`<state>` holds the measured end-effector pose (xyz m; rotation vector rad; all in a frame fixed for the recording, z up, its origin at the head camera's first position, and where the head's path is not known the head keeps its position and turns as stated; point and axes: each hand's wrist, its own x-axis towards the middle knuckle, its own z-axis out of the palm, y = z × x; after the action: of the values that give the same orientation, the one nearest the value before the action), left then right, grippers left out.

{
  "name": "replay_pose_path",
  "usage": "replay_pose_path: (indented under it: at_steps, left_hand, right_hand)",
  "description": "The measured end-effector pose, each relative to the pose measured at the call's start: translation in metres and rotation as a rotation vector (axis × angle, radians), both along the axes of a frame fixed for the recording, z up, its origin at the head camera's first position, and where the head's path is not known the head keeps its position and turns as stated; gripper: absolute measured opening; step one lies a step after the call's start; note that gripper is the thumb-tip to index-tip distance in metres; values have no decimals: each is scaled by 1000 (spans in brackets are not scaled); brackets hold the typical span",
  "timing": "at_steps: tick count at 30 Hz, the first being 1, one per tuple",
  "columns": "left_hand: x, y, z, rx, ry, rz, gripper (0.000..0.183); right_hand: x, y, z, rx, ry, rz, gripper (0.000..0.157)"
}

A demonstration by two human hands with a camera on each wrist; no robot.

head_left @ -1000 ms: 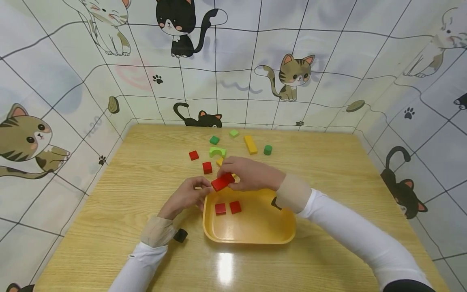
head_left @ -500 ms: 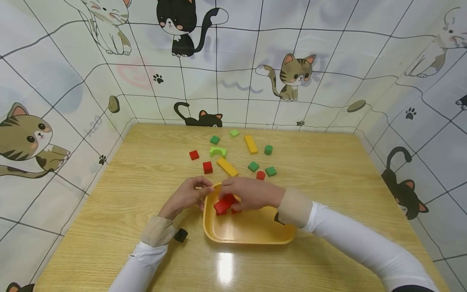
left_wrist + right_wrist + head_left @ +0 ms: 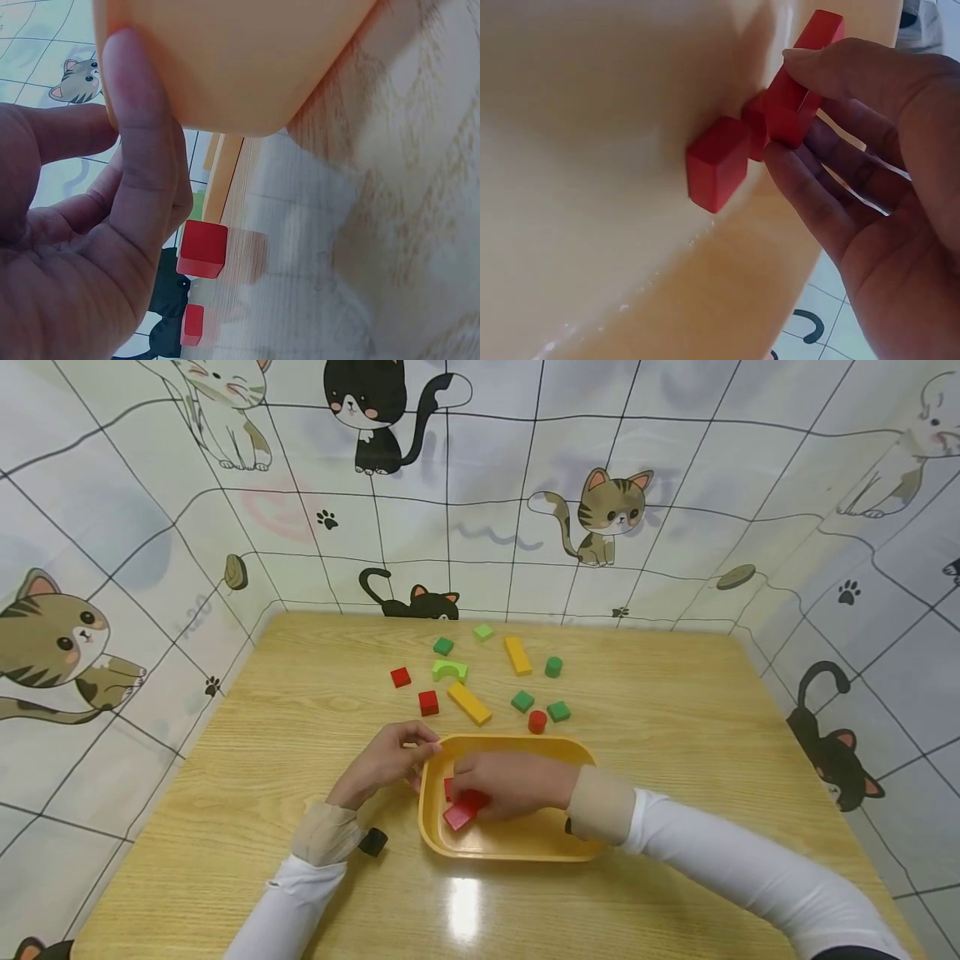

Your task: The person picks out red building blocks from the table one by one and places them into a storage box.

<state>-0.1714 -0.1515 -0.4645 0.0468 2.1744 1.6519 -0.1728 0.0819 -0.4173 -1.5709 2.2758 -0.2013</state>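
Observation:
My right hand (image 3: 517, 785) reaches down inside a yellow plastic tray (image 3: 525, 843), pinching a long red block (image 3: 802, 82) between thumb and fingers. In the right wrist view, two smaller red blocks sit in the tray close by: one red block (image 3: 718, 163) stands apart, while another red block (image 3: 754, 124) is partly covered by the held one. At the tray's left far corner, my left hand (image 3: 382, 764) grips the rim. The left wrist view shows that thumb and fingers (image 3: 139, 105) pinching the tray wall.
Beyond the tray lie red blocks (image 3: 428, 702), yellow bars (image 3: 469, 703), green pieces (image 3: 558, 711), a light green arch (image 3: 449, 671) and a red cylinder (image 3: 537, 722). A small black block-like thing (image 3: 372, 842) is beside my left wrist. Cat-print sheeting (image 3: 487, 485) surrounds the table.
My right hand has carried the long red block from over the tray's far rim down into it and nearer to me. The left hand has stayed at the rim.

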Motion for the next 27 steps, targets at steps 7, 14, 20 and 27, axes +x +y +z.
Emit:
replay_pose_path:
  at_steps: [7, 14, 20, 27]
  left_hand:
    - [-1, 1, 2, -20, -12, 0, 18]
    - [-1, 1, 1, -33, -25, 10, 18]
    - [0, 0, 1, -21, -15, 1, 21]
    - [0, 1, 2, -26, -22, 8, 19]
  right_hand:
    - [4, 0, -6, 7, 23, 40, 26]
    - [6, -1, -10, 18, 14, 62, 22]
    - [8, -1, -15, 35, 15, 73, 24]
    - [8, -2, -16, 36, 7, 66, 26]
